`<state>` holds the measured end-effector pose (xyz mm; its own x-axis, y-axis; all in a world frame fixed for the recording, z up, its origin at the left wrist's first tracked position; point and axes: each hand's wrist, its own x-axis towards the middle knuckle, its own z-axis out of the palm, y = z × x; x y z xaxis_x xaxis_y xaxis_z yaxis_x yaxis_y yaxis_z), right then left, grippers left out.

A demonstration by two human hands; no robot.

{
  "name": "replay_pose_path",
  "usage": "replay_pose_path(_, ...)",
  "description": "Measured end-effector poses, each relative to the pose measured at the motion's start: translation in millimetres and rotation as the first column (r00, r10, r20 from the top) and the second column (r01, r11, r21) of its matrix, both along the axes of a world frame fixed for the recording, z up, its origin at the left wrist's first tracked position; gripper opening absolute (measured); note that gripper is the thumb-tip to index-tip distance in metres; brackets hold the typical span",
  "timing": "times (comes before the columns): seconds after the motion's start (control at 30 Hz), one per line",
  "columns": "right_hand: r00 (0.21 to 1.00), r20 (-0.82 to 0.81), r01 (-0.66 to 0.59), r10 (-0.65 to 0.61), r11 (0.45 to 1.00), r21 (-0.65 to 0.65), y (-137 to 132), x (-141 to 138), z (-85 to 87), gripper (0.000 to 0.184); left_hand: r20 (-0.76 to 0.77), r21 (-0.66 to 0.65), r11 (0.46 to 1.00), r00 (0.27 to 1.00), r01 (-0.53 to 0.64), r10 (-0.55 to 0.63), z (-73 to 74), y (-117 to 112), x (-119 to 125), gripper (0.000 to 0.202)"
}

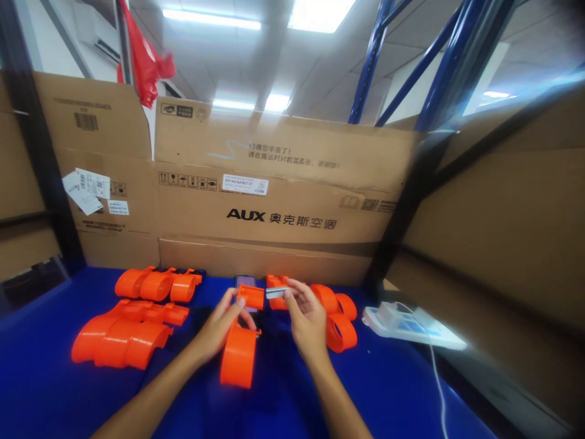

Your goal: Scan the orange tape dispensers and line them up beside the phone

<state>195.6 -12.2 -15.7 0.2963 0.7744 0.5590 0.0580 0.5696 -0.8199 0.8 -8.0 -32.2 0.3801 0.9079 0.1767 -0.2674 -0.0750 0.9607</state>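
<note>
My left hand [219, 329] pinches the small upper end of an orange plastic part [240, 353], which rests curved on the blue table [55, 390]. My right hand [305, 317] pinches a small flat silvery piece [275, 292] and holds it against the orange part's top end [251, 297]. Both hands' fingers are closed in a pinch. Behind the hands lies a dark phone [245, 280], partly hidden.
Rows of the same orange parts lie at the left [121, 341], the back left [158, 283] and just right of my hand [340, 320]. A white device with a cable [406, 323] sits at the right. Cardboard boxes [283, 201] wall the table's back and right.
</note>
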Motion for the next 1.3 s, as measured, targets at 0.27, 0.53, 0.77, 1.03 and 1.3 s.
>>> replay_pose_path(0.27,0.999,-0.041,0.008,-0.009,1.000,-0.003,1.6,-1.5,-3.9,0.035,0.089,-0.018,0.999,0.996,0.026,-0.025,0.9,-1.8,2.6,0.042)
replay_pose_path(0.53,0.998,-0.064,0.002,-0.004,1.000,-0.025,-0.1,-4.7,-5.5,0.035,0.101,0.003,1.000,0.995,-0.006,0.006,3.7,-4.0,2.8,0.042)
replay_pose_path(0.77,1.000,-0.009,-0.006,0.005,1.000,-0.007,-2.3,-6.1,-6.2,0.035,0.097,-0.014,1.000,0.995,-0.014,0.015,6.0,-5.4,2.3,0.045)
replay_pose_path(1.03,0.971,0.205,0.113,-0.121,0.992,0.053,-2.8,-0.7,-6.1,0.026,0.046,0.037,0.999,0.999,-0.019,0.017,3.9,-2.7,1.0,0.044)
replay_pose_path(1.3,0.973,0.222,0.068,-0.067,0.998,0.003,1.5,1.5,-13.7,0.027,0.035,0.076,0.997,0.999,0.003,-0.006,-0.1,-2.2,0.5,0.047)
